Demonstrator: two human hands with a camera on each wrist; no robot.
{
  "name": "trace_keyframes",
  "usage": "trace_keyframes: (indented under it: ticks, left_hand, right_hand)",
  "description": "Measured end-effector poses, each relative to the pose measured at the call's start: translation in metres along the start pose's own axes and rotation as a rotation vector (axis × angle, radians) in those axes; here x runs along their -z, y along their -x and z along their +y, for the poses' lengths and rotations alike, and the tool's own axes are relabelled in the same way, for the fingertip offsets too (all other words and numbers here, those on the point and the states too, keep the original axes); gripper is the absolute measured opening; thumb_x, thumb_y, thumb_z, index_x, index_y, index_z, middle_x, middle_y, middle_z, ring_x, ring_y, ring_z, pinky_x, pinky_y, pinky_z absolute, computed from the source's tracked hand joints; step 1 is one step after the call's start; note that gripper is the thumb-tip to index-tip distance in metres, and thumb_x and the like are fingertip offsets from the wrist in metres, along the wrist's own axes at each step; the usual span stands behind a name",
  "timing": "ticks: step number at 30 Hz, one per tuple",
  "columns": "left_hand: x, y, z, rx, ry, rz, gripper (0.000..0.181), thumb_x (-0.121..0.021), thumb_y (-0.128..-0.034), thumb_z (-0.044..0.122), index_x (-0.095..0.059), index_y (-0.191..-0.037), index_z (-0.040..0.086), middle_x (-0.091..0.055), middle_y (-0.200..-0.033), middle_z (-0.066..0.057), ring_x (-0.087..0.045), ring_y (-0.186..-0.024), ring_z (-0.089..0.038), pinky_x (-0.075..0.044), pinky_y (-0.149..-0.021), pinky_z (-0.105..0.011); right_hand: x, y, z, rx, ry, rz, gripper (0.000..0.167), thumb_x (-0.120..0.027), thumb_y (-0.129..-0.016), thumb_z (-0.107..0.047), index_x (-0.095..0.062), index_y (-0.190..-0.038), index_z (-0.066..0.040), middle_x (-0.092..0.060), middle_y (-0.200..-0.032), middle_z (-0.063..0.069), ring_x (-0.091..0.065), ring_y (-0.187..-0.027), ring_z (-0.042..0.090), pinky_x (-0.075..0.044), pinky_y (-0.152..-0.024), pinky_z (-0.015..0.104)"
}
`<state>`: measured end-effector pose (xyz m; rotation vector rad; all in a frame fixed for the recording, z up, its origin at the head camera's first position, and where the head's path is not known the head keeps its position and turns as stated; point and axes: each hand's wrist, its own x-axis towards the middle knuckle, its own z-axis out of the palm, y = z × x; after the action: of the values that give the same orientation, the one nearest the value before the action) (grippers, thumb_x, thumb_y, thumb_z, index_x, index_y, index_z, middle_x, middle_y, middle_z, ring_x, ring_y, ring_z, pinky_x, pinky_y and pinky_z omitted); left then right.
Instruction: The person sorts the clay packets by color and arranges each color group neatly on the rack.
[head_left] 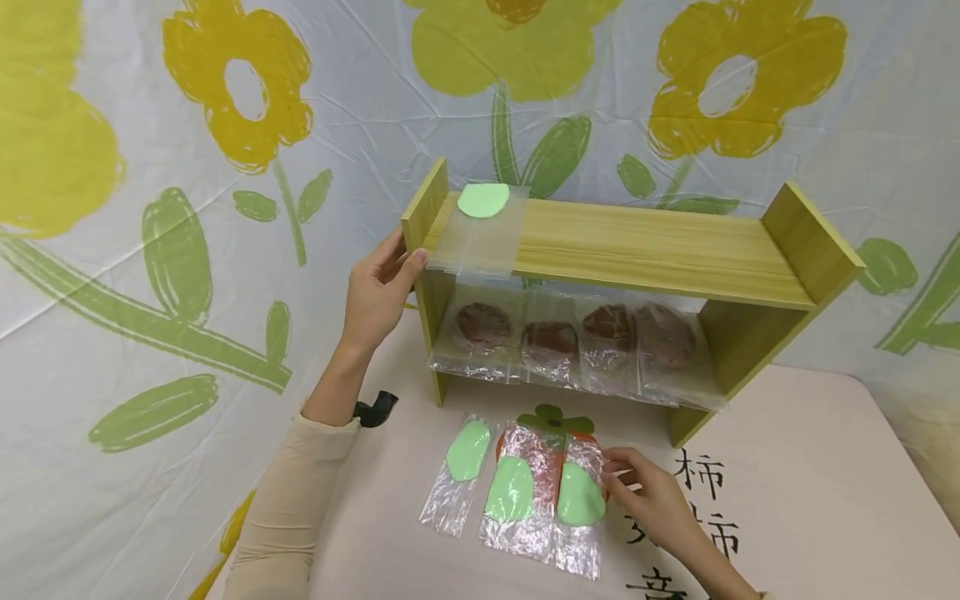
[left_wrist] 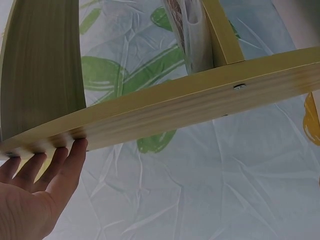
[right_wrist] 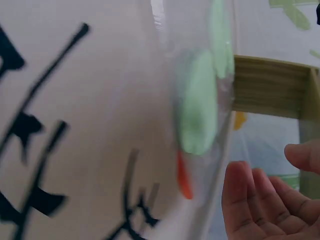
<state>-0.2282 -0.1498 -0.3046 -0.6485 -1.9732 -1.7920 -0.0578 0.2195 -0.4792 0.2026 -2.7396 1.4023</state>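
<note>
"Where was the left hand (head_left: 378, 296)?"

"At the left end of the wooden shelf (head_left: 660, 246). Its extended fingertips touched the outer face of the side panel (left_wrist: 170, 115), and its thumb lay at the front edge."

"And the right hand (head_left: 648, 492)?"

"Released, with a gap between thumb and fingers. It was just beside the rightmost green-filled bag (head_left: 581, 493), which lay on the worktop (head_left: 810, 467) in a row with the middle green-filled bag (head_left: 510, 490) and the leftmost green-filled bag (head_left: 467, 450). All three were clear, each with a flat, pale green piece inside."

"Were there others?"

"A fourth green-filled bag (head_left: 483, 200) lay on the upper board, at the left end. Below it, four clear bags with dark reddish-brown pieces (head_left: 551, 337) lay side by side on the lower board."

"And behind the shelf?"

"A white backdrop with yellow flowers (head_left: 337, 150). Black characters (head_left: 701, 471) marked the worktop near the right hand."
</note>
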Motion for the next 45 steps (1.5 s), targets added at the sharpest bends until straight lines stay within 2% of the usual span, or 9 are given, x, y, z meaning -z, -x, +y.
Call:
trace_keyframes:
  ticks: [6,10,16,20,26,31,36,40,45]
  left_hand:
    - [-0.001,0.001,0.007,0.029,-0.003,0.002,0.049,-0.063,-0.1000,0.010,-0.052,-0.148,0.014,-0.060,-0.138,-0.008,-0.059,-0.124,-0.025,-0.057,-0.084,-0.038]
    - [-0.003,0.003,0.022,0.038,-0.007,-0.006,0.049,-0.062,-0.1005,0.008,-0.050,-0.148,0.008,-0.060,-0.138,-0.012,-0.058,-0.125,-0.027,-0.056,-0.086,-0.040]
    - [-0.005,0.006,0.033,0.042,-0.014,-0.009,0.049,-0.062,-0.1004,0.008,-0.050,-0.147,0.004,-0.059,-0.138,-0.014,-0.059,-0.124,-0.028,-0.056,-0.086,-0.040]
    - [-0.006,0.006,0.033,0.047,-0.010,-0.005,0.049,-0.062,-0.1001,0.009,-0.050,-0.148,0.004,-0.059,-0.138,-0.013,-0.060,-0.122,-0.027,-0.057,-0.086,-0.040]
    - [-0.006,0.005,0.031,0.050,0.004,-0.011,0.049,-0.062,-0.1006,0.010,-0.050,-0.148,0.005,-0.059,-0.139,-0.012,-0.060,-0.122,-0.026,-0.056,-0.087,-0.039]
    - [-0.006,0.005,0.031,0.051,-0.004,-0.005,0.047,-0.061,-0.1011,0.011,-0.051,-0.147,0.006,-0.059,-0.139,-0.011,-0.060,-0.122,-0.026,-0.056,-0.087,-0.039]
    - [-0.007,0.006,0.032,0.052,-0.006,-0.010,0.048,-0.062,-0.1010,0.011,-0.051,-0.147,0.006,-0.059,-0.139,-0.011,-0.059,-0.123,-0.025,-0.056,-0.087,-0.040]
    - [-0.006,0.006,0.032,0.056,-0.004,-0.011,0.048,-0.062,-0.1011,0.012,-0.051,-0.147,0.007,-0.058,-0.140,-0.011,-0.059,-0.123,-0.025,-0.056,-0.087,-0.040]
    - [-0.006,0.007,0.032,0.063,-0.006,-0.005,0.048,-0.061,-0.1013,0.012,-0.050,-0.148,0.006,-0.058,-0.140,-0.011,-0.060,-0.123,-0.025,-0.056,-0.088,-0.040]
  right_hand:
    - [-0.012,0.000,0.013,-0.186,-0.022,-0.021,0.032,-0.071,-0.089,0.001,-0.064,-0.120,0.002,-0.069,-0.097,0.006,-0.067,-0.075,0.014,-0.055,-0.057,0.025]
    - [-0.016,-0.001,0.017,-0.255,-0.038,-0.038,0.034,-0.072,-0.089,-0.002,-0.062,-0.121,0.005,-0.067,-0.098,0.008,-0.067,-0.077,0.015,-0.056,-0.057,0.027]
    - [-0.019,-0.006,0.023,-0.270,-0.035,-0.039,0.033,-0.072,-0.089,0.000,-0.061,-0.119,0.009,-0.066,-0.095,0.009,-0.068,-0.074,0.017,-0.056,-0.055,0.027]
    - [-0.021,-0.011,0.026,-0.233,0.065,-0.058,0.027,-0.072,-0.089,0.000,-0.062,-0.113,0.009,-0.065,-0.088,0.006,-0.063,-0.063,0.013,-0.051,-0.049,0.026]
    - [-0.025,-0.018,0.026,-0.223,0.204,-0.129,0.007,-0.069,-0.090,-0.001,-0.063,-0.091,0.002,-0.059,-0.069,0.001,-0.053,-0.047,0.013,-0.045,-0.042,0.027]
    - [-0.027,-0.021,0.023,-0.188,0.261,-0.179,0.012,-0.067,-0.090,-0.001,-0.060,-0.080,-0.003,-0.052,-0.063,0.001,-0.049,-0.045,0.013,-0.041,-0.042,0.026]
    - [-0.023,-0.020,0.024,-0.211,0.199,-0.197,0.012,-0.064,-0.090,-0.003,-0.057,-0.081,-0.005,-0.051,-0.064,0.001,-0.048,-0.049,0.014,-0.039,-0.044,0.026]
    - [-0.018,-0.019,0.024,-0.227,0.144,-0.157,0.009,-0.063,-0.090,-0.005,-0.055,-0.085,-0.007,-0.050,-0.065,0.001,-0.047,-0.054,0.015,-0.039,-0.046,0.026]
    - [-0.014,-0.019,0.023,-0.309,-0.042,-0.106,0.007,-0.060,-0.096,-0.006,-0.057,-0.099,-0.001,-0.060,-0.081,0.007,-0.057,-0.068,0.018,-0.050,-0.054,0.029]
